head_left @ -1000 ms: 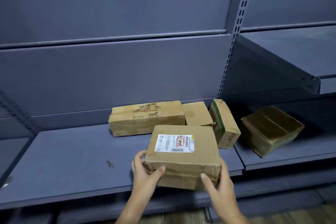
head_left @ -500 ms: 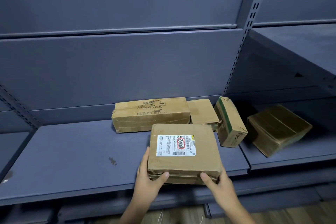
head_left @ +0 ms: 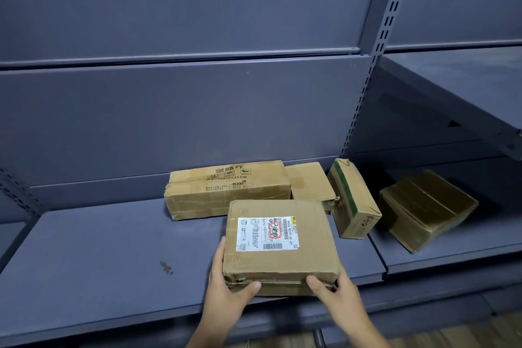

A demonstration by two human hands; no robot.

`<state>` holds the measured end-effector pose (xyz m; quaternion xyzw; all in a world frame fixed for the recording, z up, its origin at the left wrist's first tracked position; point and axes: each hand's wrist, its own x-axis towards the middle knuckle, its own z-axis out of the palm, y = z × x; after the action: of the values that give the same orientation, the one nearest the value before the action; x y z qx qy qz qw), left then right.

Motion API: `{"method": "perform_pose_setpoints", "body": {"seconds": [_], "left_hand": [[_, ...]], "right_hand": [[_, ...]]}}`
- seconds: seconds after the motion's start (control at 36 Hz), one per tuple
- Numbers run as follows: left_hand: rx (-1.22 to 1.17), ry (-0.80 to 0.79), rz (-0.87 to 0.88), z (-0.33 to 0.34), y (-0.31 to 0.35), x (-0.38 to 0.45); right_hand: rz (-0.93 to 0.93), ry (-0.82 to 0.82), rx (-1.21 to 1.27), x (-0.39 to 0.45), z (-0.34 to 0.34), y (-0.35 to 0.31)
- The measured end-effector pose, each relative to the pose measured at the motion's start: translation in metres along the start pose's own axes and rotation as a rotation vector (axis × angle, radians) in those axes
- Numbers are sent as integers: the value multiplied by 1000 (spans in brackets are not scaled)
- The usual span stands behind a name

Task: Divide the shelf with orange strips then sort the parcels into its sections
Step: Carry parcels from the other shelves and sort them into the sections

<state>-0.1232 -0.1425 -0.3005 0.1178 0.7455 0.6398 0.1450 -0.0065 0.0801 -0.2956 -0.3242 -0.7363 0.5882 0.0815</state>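
Observation:
A flat brown parcel with a white shipping label [head_left: 278, 246] lies on the dark grey shelf [head_left: 99, 277] near its front edge. My left hand [head_left: 228, 288] grips its near left corner and my right hand [head_left: 336, 291] grips its near right corner. Behind it lie a long carton with printed text [head_left: 226, 189] and a small plain box [head_left: 308, 182]. A narrow box with a green stripe [head_left: 353, 200] leans to the right of them. No orange strips are in view.
A taped square parcel [head_left: 426, 206] sits tilted on the neighbouring shelf board to the right. A slotted upright post [head_left: 375, 54] separates the two bays. An upper shelf [head_left: 466, 93] juts out at the right. A small dark stain [head_left: 166, 268] marks the shelf's left part.
Both hands have lowered the labelled parcel onto the shelf and pushed it slightly back. The other parcels have not moved.

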Motion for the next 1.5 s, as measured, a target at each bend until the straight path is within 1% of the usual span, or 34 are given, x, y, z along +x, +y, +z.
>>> {"method": "perform_pose_setpoints", "body": {"seconds": [0.19, 0.42, 0.61, 0.83, 0.97, 1.08, 1.25, 1.5], "left_hand": [[-18, 44, 13, 13, 8, -11], [-31, 105, 17, 33, 21, -25], [-8, 205, 4, 61, 39, -41], [32, 401, -31, 82, 60, -69], [17, 497, -34, 92, 76, -90], [7, 569, -33, 99, 87, -107], [40, 624, -20, 100, 99, -132], [53, 744, 13, 90, 109, -170]], "right_hand": [[-22, -43, -18, 5, -10, 0], [-62, -154, -38, 15, -36, -13], [-80, -213, -44, 26, -59, -9], [-146, -297, -20, 26, -76, -21], [-208, -335, -37, 25, -83, -28], [-220, -386, -15, 22, -85, -33], [-232, -459, 19, 10, -86, -44], [-305, -565, 28, -4, -64, -57]]}}
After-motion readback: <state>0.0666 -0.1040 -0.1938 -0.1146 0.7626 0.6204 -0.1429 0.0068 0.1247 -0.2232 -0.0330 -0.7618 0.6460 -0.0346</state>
